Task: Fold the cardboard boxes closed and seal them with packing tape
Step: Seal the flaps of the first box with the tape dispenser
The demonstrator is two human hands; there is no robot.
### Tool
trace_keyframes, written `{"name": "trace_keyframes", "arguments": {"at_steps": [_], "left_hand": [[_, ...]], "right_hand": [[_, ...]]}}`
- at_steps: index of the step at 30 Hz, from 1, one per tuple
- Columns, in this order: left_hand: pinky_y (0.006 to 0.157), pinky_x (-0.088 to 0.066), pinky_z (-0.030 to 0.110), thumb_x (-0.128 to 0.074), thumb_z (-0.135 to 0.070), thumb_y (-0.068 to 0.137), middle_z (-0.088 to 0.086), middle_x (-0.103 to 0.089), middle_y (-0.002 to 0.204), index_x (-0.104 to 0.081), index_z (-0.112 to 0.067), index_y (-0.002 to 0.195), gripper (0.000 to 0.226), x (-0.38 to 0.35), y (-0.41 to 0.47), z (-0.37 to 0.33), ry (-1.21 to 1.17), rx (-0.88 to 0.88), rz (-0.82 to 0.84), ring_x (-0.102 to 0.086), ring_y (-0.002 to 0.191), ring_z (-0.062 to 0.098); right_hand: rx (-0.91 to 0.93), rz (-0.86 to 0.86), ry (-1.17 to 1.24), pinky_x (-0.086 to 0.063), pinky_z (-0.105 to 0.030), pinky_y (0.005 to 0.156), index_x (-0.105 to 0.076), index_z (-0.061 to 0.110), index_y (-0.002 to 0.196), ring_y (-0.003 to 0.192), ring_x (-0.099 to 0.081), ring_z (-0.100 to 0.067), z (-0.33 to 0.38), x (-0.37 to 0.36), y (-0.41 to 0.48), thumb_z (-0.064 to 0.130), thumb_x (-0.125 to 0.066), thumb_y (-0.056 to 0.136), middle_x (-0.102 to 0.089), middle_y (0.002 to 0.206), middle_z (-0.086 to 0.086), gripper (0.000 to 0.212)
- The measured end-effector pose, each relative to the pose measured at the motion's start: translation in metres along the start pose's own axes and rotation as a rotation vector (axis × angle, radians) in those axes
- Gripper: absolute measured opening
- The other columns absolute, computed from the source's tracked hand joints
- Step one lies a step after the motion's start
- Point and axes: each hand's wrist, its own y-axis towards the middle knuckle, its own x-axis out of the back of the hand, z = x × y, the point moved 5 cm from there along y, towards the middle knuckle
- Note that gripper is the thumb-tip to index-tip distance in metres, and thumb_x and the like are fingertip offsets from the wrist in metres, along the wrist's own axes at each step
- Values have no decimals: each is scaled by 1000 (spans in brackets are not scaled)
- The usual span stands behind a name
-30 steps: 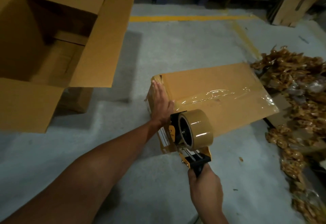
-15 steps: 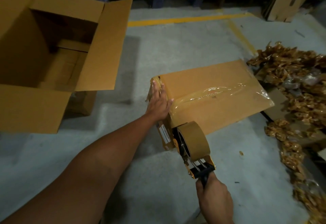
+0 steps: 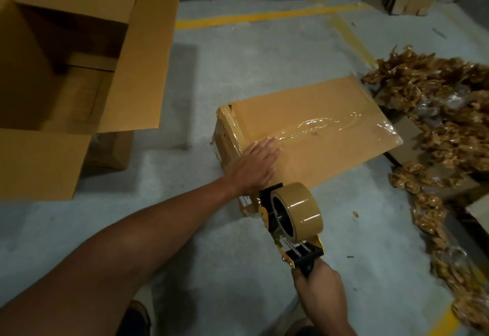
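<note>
Pressing closed box (image 3: 304, 113) on the floor: left hand (image 3: 258, 166) flat, fingers straight, likely smoothing tape | right hand (image 3: 318, 286) fingers wrapped round tape dispenser (image 3: 291, 216) handle at box's near edge | open box (image 3: 79, 71) left, unsealed.

The left hand (image 3: 258, 165) lies flat, fingers straight; right hand (image 3: 318, 285) grips tape dispenser (image 3: 291, 216).

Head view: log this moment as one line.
left hand: flat on closed box top | right hand: grips tape dispenser at near edge | tape strip: along top | open box: unsealed
</note>
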Motion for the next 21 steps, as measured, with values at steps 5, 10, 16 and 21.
{"name": "trace_keyframes", "arguments": {"at_steps": [5,10,16,21], "left_hand": [[121,-13,47,-9,-51,98,13,-25,162,-33,-14,153,70,-10,-4,-5,155,-23,5,-20,151,29],[123,-8,46,-6,-50,100,10,-14,165,-20,-18,156,66,-6,-4,-2,191,14,47,-10,153,26],[123,-4,46,-15,-49,104,8,-11,166,-21,-19,156,61,-4,-5,-3,170,39,75,-7,153,25],[122,-1,46,-15,-48,105,7,-8,166,-18,-19,157,59,-2,-4,-5,159,60,129,-3,153,24]], "right_hand": [[-60,-7,86,-47,-32,63,-55,22,80,77,-63,-24,-10,-4,5,36,-64,86,-62,73,2,17],[-95,6,240,-42,-28,52,-63,16,72,60,-59,-18,-9,-8,7,25,-67,83,-62,62,0,14],[-140,23,323,-35,-27,49,-57,13,65,53,-52,-19,-18,-10,7,19,-65,81,-55,55,-2,20],[-119,13,284,-42,-28,53,-62,14,72,58,-58,-20,-16,-12,10,24,-66,82,-62,62,-2,15]]}}
